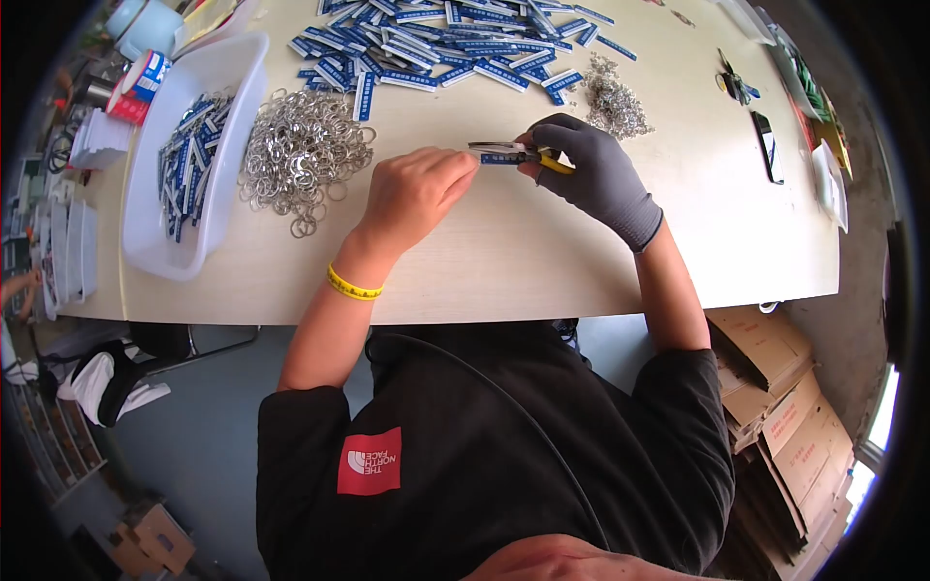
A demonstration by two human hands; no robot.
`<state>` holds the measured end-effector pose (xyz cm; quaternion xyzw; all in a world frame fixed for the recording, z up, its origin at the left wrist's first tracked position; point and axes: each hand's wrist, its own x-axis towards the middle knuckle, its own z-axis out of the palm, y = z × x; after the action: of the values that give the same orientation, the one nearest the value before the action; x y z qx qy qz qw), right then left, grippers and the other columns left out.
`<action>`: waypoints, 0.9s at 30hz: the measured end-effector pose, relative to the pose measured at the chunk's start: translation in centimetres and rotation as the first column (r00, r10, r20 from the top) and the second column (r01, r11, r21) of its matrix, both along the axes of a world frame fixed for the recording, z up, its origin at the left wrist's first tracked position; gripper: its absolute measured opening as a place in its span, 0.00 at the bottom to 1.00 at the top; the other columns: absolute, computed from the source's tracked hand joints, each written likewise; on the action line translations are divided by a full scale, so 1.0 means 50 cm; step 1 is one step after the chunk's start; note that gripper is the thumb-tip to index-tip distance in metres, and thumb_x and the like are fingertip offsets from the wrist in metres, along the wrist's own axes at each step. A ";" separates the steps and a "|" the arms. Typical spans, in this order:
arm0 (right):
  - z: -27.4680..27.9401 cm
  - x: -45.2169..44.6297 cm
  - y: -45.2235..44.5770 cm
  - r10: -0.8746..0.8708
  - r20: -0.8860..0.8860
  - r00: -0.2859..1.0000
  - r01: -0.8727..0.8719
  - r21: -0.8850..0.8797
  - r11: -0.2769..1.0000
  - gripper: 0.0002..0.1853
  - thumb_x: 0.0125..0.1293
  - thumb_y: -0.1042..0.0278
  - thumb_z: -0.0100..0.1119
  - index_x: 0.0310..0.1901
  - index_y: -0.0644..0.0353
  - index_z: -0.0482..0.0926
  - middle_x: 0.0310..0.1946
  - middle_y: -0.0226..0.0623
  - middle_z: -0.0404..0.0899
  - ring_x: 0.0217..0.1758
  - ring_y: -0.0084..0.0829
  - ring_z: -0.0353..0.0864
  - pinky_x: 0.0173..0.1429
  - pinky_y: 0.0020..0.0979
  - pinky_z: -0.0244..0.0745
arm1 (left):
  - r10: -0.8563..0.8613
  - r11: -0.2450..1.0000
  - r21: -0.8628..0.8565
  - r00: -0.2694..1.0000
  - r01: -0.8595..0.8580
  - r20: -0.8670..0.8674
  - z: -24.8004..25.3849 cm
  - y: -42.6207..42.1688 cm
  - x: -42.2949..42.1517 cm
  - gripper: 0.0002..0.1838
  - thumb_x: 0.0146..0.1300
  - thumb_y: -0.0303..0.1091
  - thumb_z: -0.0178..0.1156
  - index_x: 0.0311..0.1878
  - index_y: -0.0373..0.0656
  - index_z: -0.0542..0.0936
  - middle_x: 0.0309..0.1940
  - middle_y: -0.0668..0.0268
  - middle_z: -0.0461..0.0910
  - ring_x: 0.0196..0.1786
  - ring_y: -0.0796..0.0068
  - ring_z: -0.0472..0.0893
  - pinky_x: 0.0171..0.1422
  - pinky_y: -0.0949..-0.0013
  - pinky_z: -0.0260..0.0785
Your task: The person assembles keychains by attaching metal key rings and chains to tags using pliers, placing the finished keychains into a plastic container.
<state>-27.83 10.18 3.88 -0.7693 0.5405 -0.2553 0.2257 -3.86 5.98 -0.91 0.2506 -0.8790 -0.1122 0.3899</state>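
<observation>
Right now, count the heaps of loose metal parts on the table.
2: metal rings beside the white tub, and smaller metal pieces just beyond the gloved right hand. No other heap shows.

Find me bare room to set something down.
Bare table shows between the gloved right hand and the dark flat object, and between the forearms, toward the near edge. Crowded: the far side with blue tags and small metal parts, and the left with metal rings beside the white bin.
</observation>
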 end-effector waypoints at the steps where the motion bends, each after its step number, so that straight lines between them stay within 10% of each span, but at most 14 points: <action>1: -0.004 -0.006 0.000 -0.023 -0.015 1.000 0.023 -0.037 0.999 0.14 0.58 0.66 0.73 0.43 0.60 0.82 0.40 0.36 0.83 0.38 0.36 0.84 0.43 0.33 0.79 | 0.003 1.000 -0.006 1.000 -0.003 -0.022 0.003 -0.001 0.002 0.07 0.59 0.24 0.68 0.40 0.43 0.81 0.25 0.65 0.81 0.26 0.67 0.81 0.28 0.65 0.71; 10: -0.006 -0.008 0.011 -0.022 -0.210 0.977 -0.074 -0.436 0.897 0.12 0.55 0.58 0.74 0.39 0.49 0.86 0.37 0.29 0.82 0.37 0.35 0.82 0.38 0.36 0.78 | -0.001 1.000 -0.020 0.999 0.000 -0.052 0.017 -0.007 0.010 0.08 0.58 0.23 0.68 0.40 0.43 0.81 0.25 0.66 0.80 0.26 0.68 0.80 0.28 0.66 0.70; 27: -0.005 0.032 0.031 -0.164 -0.227 0.960 0.024 -0.516 0.856 0.11 0.55 0.60 0.73 0.37 0.49 0.83 0.34 0.26 0.79 0.34 0.33 0.78 0.35 0.35 0.75 | 0.108 0.990 -0.075 0.986 -0.118 -0.129 0.004 -0.002 0.008 0.10 0.54 0.24 0.73 0.38 0.43 0.83 0.23 0.65 0.82 0.18 0.72 0.77 0.23 0.70 0.66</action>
<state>-26.22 11.72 3.64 -0.8009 0.5161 -0.2950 -0.0718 -3.44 5.88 -0.72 0.2763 -0.8411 -0.0689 0.4599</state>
